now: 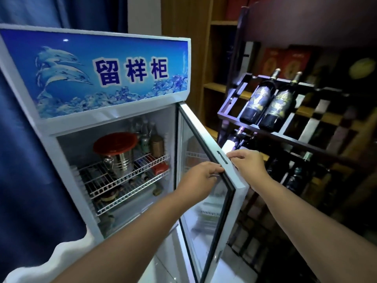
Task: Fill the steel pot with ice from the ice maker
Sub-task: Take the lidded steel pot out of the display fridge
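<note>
A steel pot (119, 162) with a red lid (115, 144) stands on the upper wire shelf (106, 176) inside a white display fridge (61, 129). The fridge's glass door (206, 152) is swung open toward me. My left hand (201, 175) grips the inner edge of the door, fingers curled over its dark seal. My right hand (250, 165) holds the door's outer white edge beside the recessed handle (222, 157). No ice is visible.
Bottles and a gold can (157, 146) stand behind the pot; a red box (161, 168) lies to its right. A dark wine rack (285, 127) with bottles (269, 101) stands close on the right of the door. A blue curtain (24, 160) hangs at left.
</note>
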Motion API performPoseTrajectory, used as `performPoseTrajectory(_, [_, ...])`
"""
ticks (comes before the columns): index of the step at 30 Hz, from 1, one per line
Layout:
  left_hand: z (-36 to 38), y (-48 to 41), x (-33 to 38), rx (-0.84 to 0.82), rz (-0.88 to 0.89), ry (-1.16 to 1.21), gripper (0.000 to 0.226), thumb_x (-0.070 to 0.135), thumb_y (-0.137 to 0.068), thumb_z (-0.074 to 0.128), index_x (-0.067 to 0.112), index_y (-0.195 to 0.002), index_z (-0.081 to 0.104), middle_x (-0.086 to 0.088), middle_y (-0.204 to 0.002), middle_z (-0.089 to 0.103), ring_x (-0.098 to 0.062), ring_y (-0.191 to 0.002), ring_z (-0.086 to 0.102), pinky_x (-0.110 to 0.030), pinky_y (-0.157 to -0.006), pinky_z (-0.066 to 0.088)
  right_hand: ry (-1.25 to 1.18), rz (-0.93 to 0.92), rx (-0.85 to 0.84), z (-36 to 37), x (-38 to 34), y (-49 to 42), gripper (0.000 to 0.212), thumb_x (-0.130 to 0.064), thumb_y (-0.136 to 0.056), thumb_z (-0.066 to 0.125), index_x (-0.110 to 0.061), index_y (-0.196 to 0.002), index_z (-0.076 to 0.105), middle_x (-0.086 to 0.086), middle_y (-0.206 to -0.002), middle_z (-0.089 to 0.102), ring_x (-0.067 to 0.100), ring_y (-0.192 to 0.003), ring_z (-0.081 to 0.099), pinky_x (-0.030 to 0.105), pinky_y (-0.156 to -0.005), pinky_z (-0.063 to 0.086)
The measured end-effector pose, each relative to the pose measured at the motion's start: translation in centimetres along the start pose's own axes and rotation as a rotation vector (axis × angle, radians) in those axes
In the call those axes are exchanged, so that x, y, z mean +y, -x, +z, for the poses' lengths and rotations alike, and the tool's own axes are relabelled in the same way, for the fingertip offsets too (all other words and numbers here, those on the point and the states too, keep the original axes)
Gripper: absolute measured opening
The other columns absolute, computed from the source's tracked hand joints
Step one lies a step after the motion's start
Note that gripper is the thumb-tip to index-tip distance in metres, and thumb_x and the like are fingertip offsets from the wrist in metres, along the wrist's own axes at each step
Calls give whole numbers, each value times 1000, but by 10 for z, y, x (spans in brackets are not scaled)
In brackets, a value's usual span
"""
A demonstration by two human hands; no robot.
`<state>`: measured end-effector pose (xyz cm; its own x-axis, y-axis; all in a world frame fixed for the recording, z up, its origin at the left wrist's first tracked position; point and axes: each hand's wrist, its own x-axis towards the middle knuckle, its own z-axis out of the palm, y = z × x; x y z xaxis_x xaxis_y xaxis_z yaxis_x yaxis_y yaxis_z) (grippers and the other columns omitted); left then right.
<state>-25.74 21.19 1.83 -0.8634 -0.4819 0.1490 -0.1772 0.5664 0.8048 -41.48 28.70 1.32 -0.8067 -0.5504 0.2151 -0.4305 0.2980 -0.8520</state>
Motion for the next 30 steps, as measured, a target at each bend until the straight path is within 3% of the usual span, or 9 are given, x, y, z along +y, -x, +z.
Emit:
performPoseTrajectory(2, [9, -12, 4, -56, 28, -34, 42, 2, -91, 47, 23, -124, 62, 14, -132, 54, 2, -108, 53, -9, -84, 42, 2, 8, 3, -13, 6, -9, 28, 2, -83, 57, -20, -77, 74, -5, -78, 69, 14, -81, 63, 24, -76, 49])
performPoseTrajectory(4, [18, -25, 8, -99, 73, -107, 44, 6, -91, 46, 28, -127, 60, 15, -136, 52, -3, -116, 52, -20, -94, 43, 12, 16, -4, -27, 10, -18, 27, 2, -83, 57, -18, -78, 75, -5, -80, 69, 16, -88, 64, 28, -83, 50])
performPoseTrajectory(7, [30, -43, 6, -144, 87, -142, 48, 7, -89, 44, 32, -127, 59, 17, -137, 52, -7, -119, 52, -33, -98, 46, 76, 9, -49, -45, 13, -29, 27, 1, -84, 56, -19, -77, 73, -7, -81, 68, 14, -87, 64, 27, -81, 50])
performPoseTrajectory(12, [45, -65, -1, -152, 89, -21, 49, 5, -81, 46, 29, -120, 65, 16, -133, 57, -5, -123, 51, -30, -105, 42, 280, 14, -76, -58, 13, -54, 23, -9, -83, 57, -23, -74, 72, -7, -80, 70, 18, -85, 65, 33, -78, 53])
performPoseTrajectory(15, [42, -71, -12, -50, 50, 66, 37, 6, -85, 50, 25, -110, 70, 12, -122, 65, -7, -112, 58, -31, -99, 46, 475, -16, -74, -49, -8, -69, 19, -16, -84, 54, -23, -81, 72, -2, -87, 70, 22, -85, 64, 36, -77, 55])
performPoseTrajectory(18, [27, -73, -35, 48, -34, 119, 30, 5, -88, 53, 22, -104, 72, 5, -114, 68, -11, -104, 61, -32, -94, 49, 501, -132, -88, -16, -34, -79, 22, -18, -84, 52, -24, -91, 73, -1, -93, 70, 21, -89, 63, 36, -80, 53])
performPoseTrajectory(22, [-2, -66, -81, 176, -227, 196, 30, 9, -87, 54, 36, -82, 66, -2, -94, 71, -26, -88, 66, -41, -81, 54, 384, -217, -174, 49, -53, -84, 20, -20, -85, 55, -22, -87, 75, -4, -93, 72, 17, -89, 64, 35, -80, 53])
performPoseTrajectory(25, [-27, -56, -115, 236, -327, 202, 24, 5, -87, 54, 24, -87, 68, -2, -87, 68, -17, -75, 61, -35, -75, 52, 362, -222, -301, 103, -53, -86, 19, -19, -84, 56, -15, -85, 74, 1, -92, 72, 20, -86, 64, 34, -76, 53])
performPoseTrajectory(30, [-77, -43, -178, 331, -475, 199, 20, 8, -89, 54, 24, -86, 66, -6, -92, 71, -24, -84, 65, -39, -77, 53, 270, -162, -473, 190, -50, -91, 17, -19, -88, 58, -15, -82, 74, -1, -82, 67, 22, -83, 64, 32, -73, 50])
